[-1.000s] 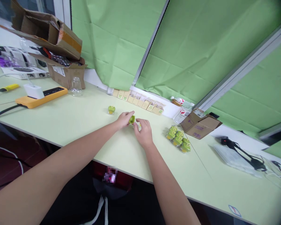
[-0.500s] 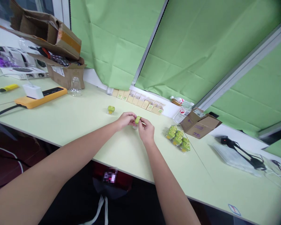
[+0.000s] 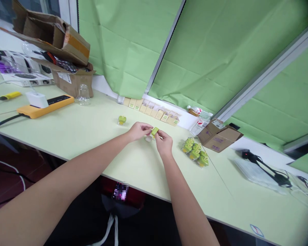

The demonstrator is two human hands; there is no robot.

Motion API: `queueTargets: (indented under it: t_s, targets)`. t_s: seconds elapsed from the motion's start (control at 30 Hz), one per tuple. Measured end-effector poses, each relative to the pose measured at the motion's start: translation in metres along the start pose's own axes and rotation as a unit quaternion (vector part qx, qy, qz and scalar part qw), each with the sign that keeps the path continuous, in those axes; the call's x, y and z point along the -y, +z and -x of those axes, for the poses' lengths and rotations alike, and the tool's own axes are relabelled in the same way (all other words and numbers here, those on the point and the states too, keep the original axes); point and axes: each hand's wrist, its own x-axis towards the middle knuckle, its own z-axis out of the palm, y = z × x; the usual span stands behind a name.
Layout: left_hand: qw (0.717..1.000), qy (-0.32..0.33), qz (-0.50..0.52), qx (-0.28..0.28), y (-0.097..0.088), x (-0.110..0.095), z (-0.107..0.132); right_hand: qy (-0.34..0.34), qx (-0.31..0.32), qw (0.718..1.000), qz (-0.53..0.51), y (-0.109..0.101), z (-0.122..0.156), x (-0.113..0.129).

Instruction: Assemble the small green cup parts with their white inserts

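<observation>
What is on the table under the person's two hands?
Beneath the left hand and right hand, which pinch a small green piece, a small pale object sits on the table. Anything under the palms is hidden.

Small green plastic piece [image 3: 154, 131] partly hidden by the left hand [image 3: 139, 131] and right hand [image 3: 164, 143], full shape unclear. Pale round item [image 3: 148, 138] below them too small to identify. Pixelated patch [image 3: 120, 191] unreadable. Print on tan cartons [image 3: 151, 111] too small. Torn brown cardboard box [image 3: 51, 37] cut off by top edge.

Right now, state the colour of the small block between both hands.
The small block is lime green; head view.
</observation>
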Motion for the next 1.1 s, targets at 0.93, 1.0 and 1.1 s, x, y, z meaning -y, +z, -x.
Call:
queueTargets:
  t_s: [0.93,1.0,1.1]
  targets:
    - [0.995,0.023,-0.089,0.046,-0.005,0.003,-0.001,0.015,0.012,0.999,-0.028,-0.006,-0.002,-0.008]
    - [0.992,0.04,-0.102,0.061,-0.003,0.002,0.001,0.014,0.0,1.0,-0.019,-0.005,-0.002,-0.008]
    - [0.992,0.054,-0.089,0.072,0.001,-0.001,0.003,0.015,-0.01,1.0,-0.002,-0.003,-0.002,-0.007]
